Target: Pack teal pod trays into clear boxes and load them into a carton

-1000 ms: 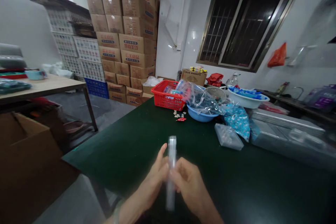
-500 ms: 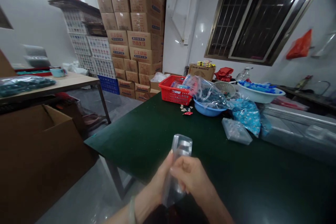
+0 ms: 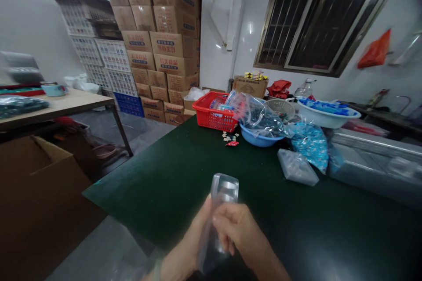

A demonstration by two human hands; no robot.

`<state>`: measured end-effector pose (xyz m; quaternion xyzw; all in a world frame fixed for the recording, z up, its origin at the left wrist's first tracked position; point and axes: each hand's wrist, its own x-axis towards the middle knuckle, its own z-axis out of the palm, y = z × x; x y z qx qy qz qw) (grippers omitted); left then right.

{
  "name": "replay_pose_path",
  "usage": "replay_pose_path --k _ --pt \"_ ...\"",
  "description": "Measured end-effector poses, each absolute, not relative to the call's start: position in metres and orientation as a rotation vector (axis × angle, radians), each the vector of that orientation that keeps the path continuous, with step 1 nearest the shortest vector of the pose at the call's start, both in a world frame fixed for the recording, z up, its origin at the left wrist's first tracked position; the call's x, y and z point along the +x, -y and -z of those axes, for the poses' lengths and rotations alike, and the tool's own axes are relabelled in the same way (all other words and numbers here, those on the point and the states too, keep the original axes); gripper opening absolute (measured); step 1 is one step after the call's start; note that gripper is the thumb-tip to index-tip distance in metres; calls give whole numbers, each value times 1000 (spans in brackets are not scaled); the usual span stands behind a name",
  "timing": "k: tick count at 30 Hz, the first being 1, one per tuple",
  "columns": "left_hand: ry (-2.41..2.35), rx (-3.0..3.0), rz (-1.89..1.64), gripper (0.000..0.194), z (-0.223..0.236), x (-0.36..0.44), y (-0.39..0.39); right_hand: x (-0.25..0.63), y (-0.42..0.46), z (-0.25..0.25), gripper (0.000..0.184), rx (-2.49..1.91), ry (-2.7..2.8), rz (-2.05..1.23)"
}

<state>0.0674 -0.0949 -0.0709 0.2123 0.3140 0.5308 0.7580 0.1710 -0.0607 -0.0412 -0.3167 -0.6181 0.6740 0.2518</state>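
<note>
Place: packing room in a small workshop or warehouse, with white tiled walls.
Far wall: stacked cardboard cartons [image 3: 158,44] beside white plastic crates [image 3: 99,61].
Right: barred window [image 3: 316,17].
Near: green-topped work table [image 3: 141,197] with a red plastic basket [image 3: 211,114], a blue basin [image 3: 257,138] and bagged small goods [image 3: 308,147].
At hand: clear plastic packaging [image 3: 219,219].

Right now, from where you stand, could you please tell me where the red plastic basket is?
In the head view, the red plastic basket sits at the far edge of the dark green table, just left of the light blue bowl.
</note>
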Motion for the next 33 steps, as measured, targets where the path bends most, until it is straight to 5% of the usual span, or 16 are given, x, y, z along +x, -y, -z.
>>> replay_pose_path --k 33 --pt "-773 305 -1263 72 71 55 94 154 48 47 28 -778 1534 -2078"
